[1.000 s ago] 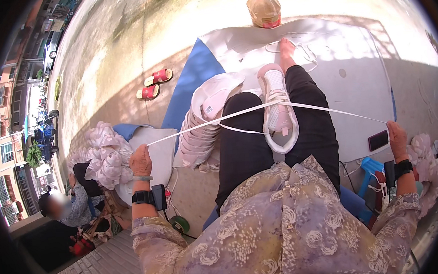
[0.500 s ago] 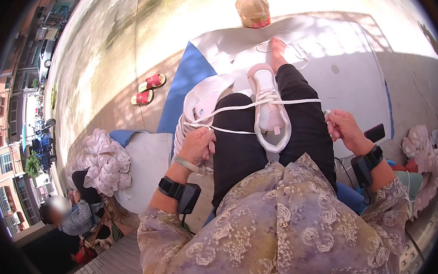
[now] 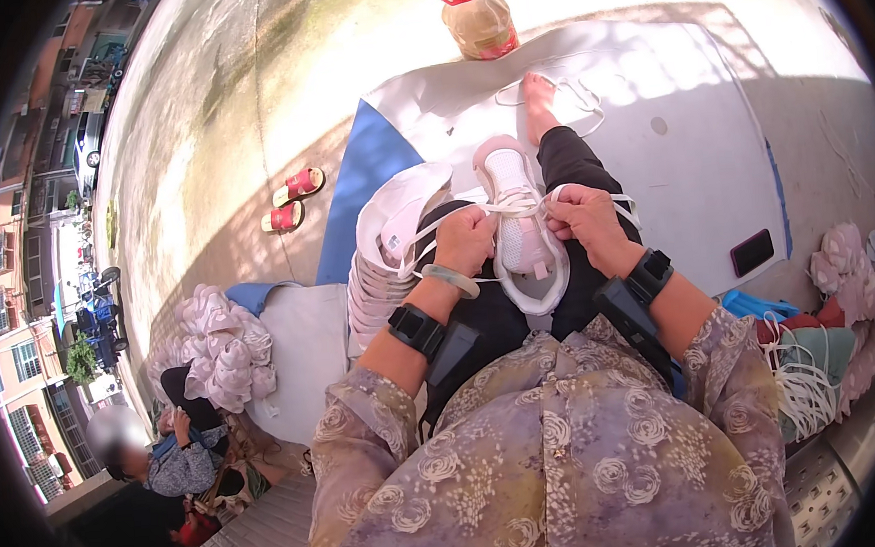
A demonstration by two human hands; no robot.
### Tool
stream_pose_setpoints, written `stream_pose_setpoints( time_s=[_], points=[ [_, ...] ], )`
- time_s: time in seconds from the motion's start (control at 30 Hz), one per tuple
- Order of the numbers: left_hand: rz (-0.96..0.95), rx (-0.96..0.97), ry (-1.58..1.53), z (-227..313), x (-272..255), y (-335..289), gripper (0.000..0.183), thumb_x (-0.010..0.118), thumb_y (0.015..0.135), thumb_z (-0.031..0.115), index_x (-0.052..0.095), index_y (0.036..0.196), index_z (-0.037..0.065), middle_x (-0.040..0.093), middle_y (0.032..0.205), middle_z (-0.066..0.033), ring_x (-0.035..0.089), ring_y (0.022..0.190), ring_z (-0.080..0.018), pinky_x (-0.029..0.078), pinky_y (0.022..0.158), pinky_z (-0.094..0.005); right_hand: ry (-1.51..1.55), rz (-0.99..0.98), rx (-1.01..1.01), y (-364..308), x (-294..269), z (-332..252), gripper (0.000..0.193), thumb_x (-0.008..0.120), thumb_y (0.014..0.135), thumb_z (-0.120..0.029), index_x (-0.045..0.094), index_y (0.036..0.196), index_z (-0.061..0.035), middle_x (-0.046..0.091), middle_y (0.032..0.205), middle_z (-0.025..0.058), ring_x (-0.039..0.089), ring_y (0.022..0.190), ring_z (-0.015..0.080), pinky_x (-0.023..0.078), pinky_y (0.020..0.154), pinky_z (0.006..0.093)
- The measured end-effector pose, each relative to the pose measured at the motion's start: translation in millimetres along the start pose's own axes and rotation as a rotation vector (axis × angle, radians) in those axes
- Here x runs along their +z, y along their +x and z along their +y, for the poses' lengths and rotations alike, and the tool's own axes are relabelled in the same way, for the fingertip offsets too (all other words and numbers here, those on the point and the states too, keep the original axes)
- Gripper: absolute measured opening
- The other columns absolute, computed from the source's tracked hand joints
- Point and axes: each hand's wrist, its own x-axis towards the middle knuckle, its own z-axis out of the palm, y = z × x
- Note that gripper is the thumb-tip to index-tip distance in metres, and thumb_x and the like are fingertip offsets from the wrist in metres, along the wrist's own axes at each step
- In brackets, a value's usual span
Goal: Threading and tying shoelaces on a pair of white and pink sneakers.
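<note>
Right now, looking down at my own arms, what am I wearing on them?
Both forearms come out of loose sleeves of greyish-lilac fabric printed with pale rose flowers, pushed up short of the wrists. The left hand has a pale green smooth bangle at the wrist and, further up, a black strap with a square black device. The right hand has a similar black wrist device.

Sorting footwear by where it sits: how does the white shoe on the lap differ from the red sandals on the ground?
The white shoe is a closed, laced sneaker lying on the person's lap, its laces pinched by the left hand and right hand. The red sandals are open, a pair, lying untouched on bare ground far to the left. Both lie sole down.
</note>
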Motion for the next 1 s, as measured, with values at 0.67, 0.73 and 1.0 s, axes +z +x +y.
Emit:
stream_pose_setpoints(
  time_s=[0.67, 0.73, 1.0],
  points=[
    [0.081, 0.102, -0.248, -21.3, -1.4, -12.4, 0.011, 0.056, 0.084, 0.006, 0.055, 0.074, 0.0, 0.059, 0.063, -0.0068, 0.049, 0.039, -0.0083, 0.039, 0.036, -0.0207, -0.841, 0.059, -0.667, 9.3, 4.6, 19.5, 0.015, 0.061, 0.077, -0.018, 0.058, 0.079, -0.0029, 0.057, 0.071, 0.013, 0.057, 0.067, 0.03, 0.044, 0.062, 0.0371],
    [0.143, 0.141, -0.207, -21.2, 3.9, -8.9, 0.012, 0.054, 0.084, 0.005, 0.054, 0.073, 0.0, 0.057, 0.061, -0.0059, 0.048, 0.037, -0.0083, 0.036, 0.033, -0.0218, -0.934, 0.096, -0.628, 9.2, 6.7, 17.8, 0.018, 0.062, 0.076, -0.019, 0.056, 0.077, -0.0026, 0.059, 0.07, 0.0124, 0.058, 0.067, 0.03, 0.045, 0.063, 0.0375],
    [0.225, 0.175, -0.087, -23.8, 6.3, 0.5, 0.017, 0.052, 0.084, 0.005, 0.052, 0.068, -0.001, 0.055, 0.056, -0.0056, 0.05, 0.038, -0.0103, 0.039, 0.035, -0.0251, -0.706, 0.069, -0.392, 3.0, -0.9, 17.5, 0.021, 0.066, 0.077, -0.02, 0.053, 0.077, -0.0034, 0.058, 0.063, 0.0066, 0.055, 0.054, 0.0175, 0.044, 0.055, 0.0303]
  ],
)
